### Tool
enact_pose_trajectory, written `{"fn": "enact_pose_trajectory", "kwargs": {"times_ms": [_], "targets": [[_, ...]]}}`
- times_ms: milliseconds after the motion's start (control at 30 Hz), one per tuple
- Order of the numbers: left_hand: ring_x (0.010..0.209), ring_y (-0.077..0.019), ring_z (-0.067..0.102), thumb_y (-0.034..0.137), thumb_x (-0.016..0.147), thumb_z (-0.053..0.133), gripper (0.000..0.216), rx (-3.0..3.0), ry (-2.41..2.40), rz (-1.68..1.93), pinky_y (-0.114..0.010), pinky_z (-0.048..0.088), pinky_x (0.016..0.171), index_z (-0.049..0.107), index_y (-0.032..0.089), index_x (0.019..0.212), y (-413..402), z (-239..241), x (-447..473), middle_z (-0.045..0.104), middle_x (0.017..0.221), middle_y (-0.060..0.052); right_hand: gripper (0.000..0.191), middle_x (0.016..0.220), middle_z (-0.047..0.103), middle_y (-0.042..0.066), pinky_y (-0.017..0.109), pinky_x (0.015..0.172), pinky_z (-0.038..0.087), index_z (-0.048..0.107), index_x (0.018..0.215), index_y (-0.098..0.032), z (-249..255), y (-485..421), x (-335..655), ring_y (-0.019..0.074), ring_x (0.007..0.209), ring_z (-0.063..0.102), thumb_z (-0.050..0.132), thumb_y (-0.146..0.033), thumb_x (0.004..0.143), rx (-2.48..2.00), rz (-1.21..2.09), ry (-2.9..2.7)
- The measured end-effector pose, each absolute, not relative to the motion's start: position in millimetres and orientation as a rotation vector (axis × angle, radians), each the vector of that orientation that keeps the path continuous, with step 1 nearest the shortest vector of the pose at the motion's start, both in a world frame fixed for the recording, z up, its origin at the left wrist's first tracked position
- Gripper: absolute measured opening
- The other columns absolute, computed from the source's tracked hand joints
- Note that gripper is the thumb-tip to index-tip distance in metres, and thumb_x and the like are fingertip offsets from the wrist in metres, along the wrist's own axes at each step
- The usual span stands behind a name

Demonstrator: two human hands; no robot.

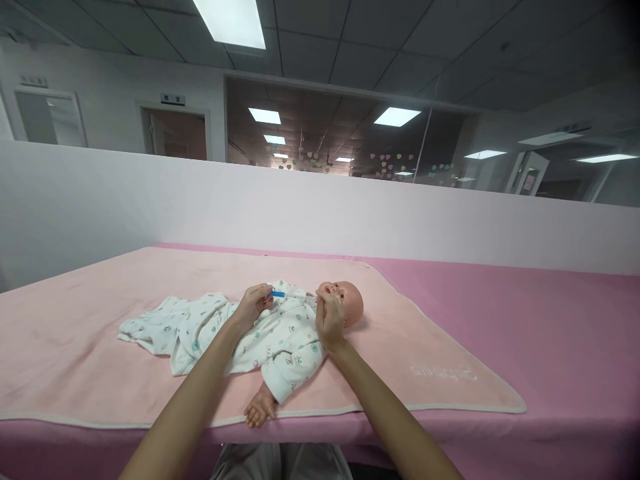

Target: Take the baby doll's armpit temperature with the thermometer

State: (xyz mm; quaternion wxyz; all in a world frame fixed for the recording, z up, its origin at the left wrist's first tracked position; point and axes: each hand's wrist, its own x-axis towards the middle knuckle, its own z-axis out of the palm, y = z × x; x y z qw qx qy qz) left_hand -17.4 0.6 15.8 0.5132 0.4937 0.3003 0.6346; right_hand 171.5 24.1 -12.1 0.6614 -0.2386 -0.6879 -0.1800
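Note:
A baby doll (pixel 350 300) in a white patterned romper (pixel 280 340) lies on its back on a light pink blanket (pixel 100 333), head to the right. My left hand (pixel 253 305) is closed on the blue end of a thin syringe-like tube (pixel 278 294) held above the doll's chest. My right hand (pixel 329 319) is pinched near the doll's mouth, at the tube's other end. The doll's near arm sticks out toward me, its bare hand (pixel 259 408) at the blanket's edge.
The blanket covers a table with a darker pink cover (pixel 550 320). A low white partition wall (pixel 320 207) runs behind the table. Beyond it are glass panels, doors and ceiling lights.

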Motion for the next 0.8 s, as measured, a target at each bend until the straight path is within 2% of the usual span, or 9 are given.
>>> {"fn": "enact_pose_trajectory", "kwargs": {"times_ms": [133,333,600,700,800], "targets": [[0.044,-0.0061,0.038,0.036,0.067,0.060,0.028,1.226,0.708,1.516,-0.020,0.032,0.044,0.048,0.014,0.054,3.5,14.1,-16.0,0.041,0.052,0.004,0.021,0.085,0.064,0.006,0.035,0.079,0.046,0.056,0.097,-0.017,-0.8,19.2,169.0,0.0165,0.084,0.059,0.042,-0.013,0.082,-0.534,-0.300,-1.532],[0.044,-0.0071,0.039,0.040,0.068,0.056,0.028,1.304,0.743,1.509,-0.020,0.032,0.046,0.055,0.014,0.060,6.9,10.1,-16.0,0.042,0.049,0.004,0.021,0.091,0.065,0.007,0.035,0.079,0.047,0.062,0.093,-0.017,22.5,-28.1,190.9,0.0183,0.086,0.060,0.046,-0.024,0.081,-0.691,0.092,-1.454],[0.046,-0.0084,0.038,0.038,0.066,0.061,0.024,1.548,0.941,1.382,-0.020,0.026,0.045,0.060,0.014,0.062,2.7,11.6,-10.7,0.043,0.048,0.003,0.036,0.085,0.066,0.009,0.036,0.076,0.048,0.062,0.095,-0.017,-31.4,-91.5,278.5,0.0226,0.080,0.062,0.050,-0.043,0.074,-1.247,0.115,-0.925],[0.050,-0.0095,0.040,0.037,0.062,0.064,0.025,1.681,1.021,1.330,-0.020,0.027,0.047,0.064,0.016,0.076,-0.3,12.3,-6.7,0.054,0.061,0.000,0.036,0.091,0.065,0.008,0.040,0.075,0.048,0.063,0.090,-0.022,-52.3,-98.0,296.4,0.0259,0.081,0.062,0.048,-0.049,0.070,-1.416,0.040,-0.904],[0.050,-0.0095,0.041,0.037,0.055,0.069,0.047,1.831,1.141,1.240,-0.021,0.031,0.050,0.061,0.023,0.099,1.0,11.4,-2.7,0.061,0.086,-0.002,0.026,0.082,0.067,0.006,0.041,0.061,0.049,0.063,0.075,-0.031,-67.7,-94.7,306.6,0.0274,0.070,0.062,0.048,-0.050,0.066,-1.510,-0.090,-0.991]]}}
